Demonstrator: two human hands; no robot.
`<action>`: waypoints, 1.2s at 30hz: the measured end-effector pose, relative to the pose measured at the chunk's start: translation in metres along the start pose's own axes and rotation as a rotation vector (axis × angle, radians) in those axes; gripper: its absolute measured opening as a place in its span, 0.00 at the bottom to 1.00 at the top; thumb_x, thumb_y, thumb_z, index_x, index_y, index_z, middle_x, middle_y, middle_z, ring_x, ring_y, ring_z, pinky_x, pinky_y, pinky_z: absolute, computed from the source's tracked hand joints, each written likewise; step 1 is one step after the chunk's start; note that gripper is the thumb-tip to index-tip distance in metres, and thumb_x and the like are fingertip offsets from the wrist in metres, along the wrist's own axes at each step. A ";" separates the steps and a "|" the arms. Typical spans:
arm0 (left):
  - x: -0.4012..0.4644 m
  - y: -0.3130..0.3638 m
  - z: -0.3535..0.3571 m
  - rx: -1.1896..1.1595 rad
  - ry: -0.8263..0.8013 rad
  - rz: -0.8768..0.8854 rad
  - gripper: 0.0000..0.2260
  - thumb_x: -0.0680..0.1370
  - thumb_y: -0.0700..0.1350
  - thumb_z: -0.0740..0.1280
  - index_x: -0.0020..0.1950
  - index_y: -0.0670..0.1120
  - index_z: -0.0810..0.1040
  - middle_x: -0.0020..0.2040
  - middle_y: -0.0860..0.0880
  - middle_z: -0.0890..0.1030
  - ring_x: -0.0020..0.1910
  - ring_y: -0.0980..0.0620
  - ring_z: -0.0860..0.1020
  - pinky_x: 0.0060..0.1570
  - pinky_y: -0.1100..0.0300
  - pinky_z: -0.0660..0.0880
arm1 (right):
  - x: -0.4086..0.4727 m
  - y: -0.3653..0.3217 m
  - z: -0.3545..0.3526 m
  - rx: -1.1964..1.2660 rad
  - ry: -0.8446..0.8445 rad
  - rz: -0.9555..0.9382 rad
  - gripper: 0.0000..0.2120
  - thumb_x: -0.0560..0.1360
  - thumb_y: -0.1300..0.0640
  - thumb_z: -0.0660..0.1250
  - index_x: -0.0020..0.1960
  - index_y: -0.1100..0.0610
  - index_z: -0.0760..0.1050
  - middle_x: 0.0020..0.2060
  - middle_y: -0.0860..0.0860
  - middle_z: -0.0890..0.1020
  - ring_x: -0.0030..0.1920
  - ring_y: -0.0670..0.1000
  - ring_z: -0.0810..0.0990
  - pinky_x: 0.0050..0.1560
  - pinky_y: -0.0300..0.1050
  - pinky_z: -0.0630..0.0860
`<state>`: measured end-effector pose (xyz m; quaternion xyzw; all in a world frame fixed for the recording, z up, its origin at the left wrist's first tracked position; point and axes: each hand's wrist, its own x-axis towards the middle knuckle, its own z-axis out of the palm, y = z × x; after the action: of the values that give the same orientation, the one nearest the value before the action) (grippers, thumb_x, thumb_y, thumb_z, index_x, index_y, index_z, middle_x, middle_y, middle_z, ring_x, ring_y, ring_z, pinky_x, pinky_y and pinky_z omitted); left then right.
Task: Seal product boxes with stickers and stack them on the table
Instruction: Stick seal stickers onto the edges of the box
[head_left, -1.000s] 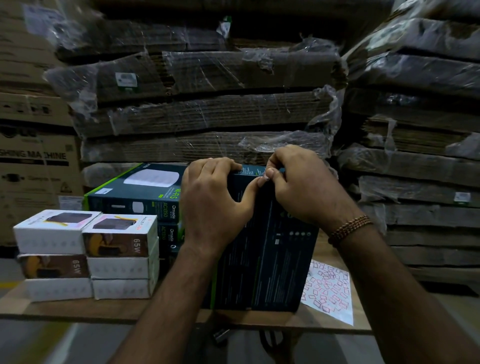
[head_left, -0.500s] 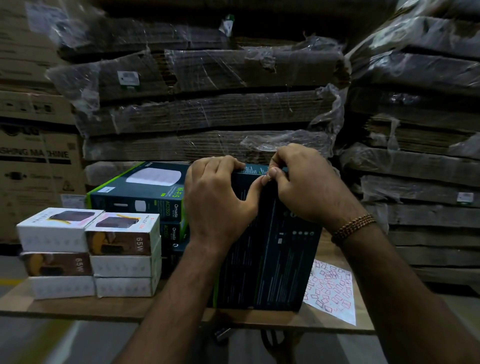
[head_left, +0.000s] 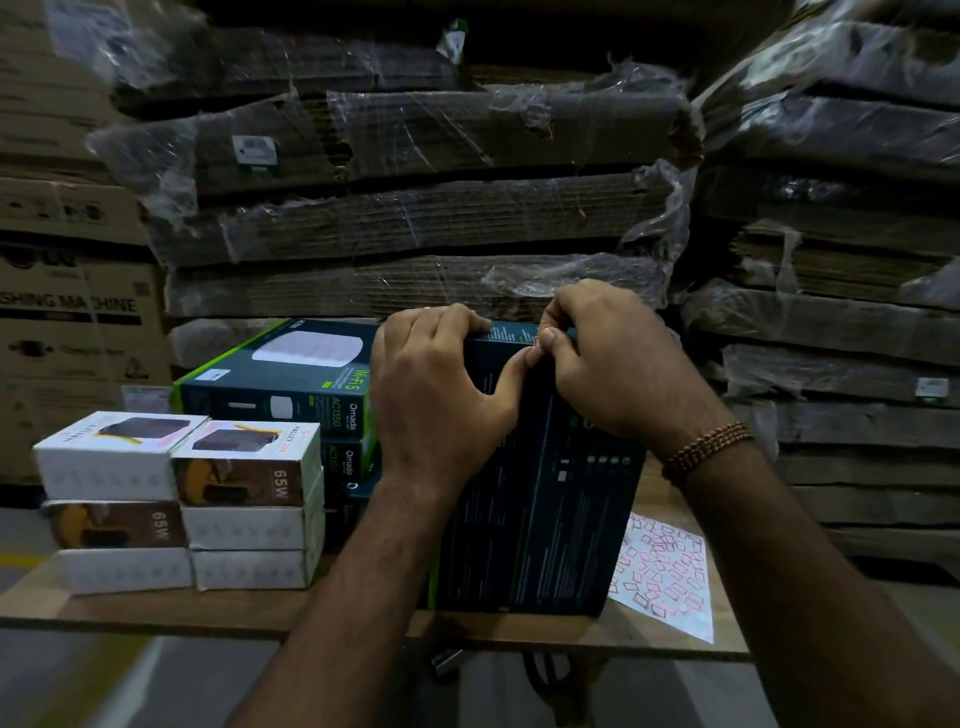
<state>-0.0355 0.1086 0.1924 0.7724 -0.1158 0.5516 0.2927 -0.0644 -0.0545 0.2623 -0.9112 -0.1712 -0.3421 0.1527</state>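
A dark teal product box (head_left: 540, 519) stands upright on the wooden table (head_left: 208, 613), its printed back facing me. My left hand (head_left: 436, 395) grips its top edge, fingers curled over the top and thumb on the near face. At the same top edge my right hand (head_left: 613, 364) pinches a small sticker (head_left: 536, 340) between thumb and fingertips, touching the box's lid seam. A sticker sheet (head_left: 665, 571) with several red-outlined stickers lies on the table to the right of the box.
A stack of matching teal boxes (head_left: 280, 384) sits behind on the left. Two stacks of white 65W boxes (head_left: 182, 499) stand at the table's left. Wrapped bundles of flat cardboard (head_left: 415, 218) rise close behind and to the right.
Both hands stay at the box's top edge; the right fingertips have shifted only slightly on the sticker. The box has not moved.
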 end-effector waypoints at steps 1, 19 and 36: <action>0.000 0.000 0.000 0.001 0.002 0.001 0.21 0.76 0.66 0.71 0.53 0.49 0.82 0.50 0.52 0.83 0.57 0.47 0.77 0.61 0.49 0.72 | 0.000 0.000 0.000 -0.002 0.001 -0.001 0.05 0.82 0.53 0.65 0.47 0.49 0.74 0.46 0.44 0.75 0.49 0.49 0.75 0.50 0.48 0.73; 0.000 0.003 0.001 0.007 0.004 -0.025 0.22 0.76 0.68 0.72 0.54 0.50 0.83 0.50 0.53 0.83 0.57 0.49 0.77 0.61 0.50 0.73 | 0.002 0.001 -0.001 0.011 0.009 0.021 0.02 0.81 0.52 0.67 0.50 0.49 0.76 0.48 0.45 0.78 0.51 0.49 0.77 0.50 0.47 0.76; 0.002 0.000 0.000 -0.001 0.014 -0.004 0.22 0.76 0.69 0.71 0.53 0.51 0.83 0.50 0.54 0.83 0.56 0.49 0.78 0.61 0.50 0.73 | -0.035 0.025 0.018 0.086 0.243 -0.176 0.15 0.76 0.66 0.69 0.59 0.51 0.80 0.53 0.47 0.84 0.57 0.52 0.81 0.59 0.59 0.76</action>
<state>-0.0350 0.1085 0.1939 0.7686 -0.1125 0.5565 0.2948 -0.0686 -0.0773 0.2212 -0.8372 -0.2450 -0.4543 0.1809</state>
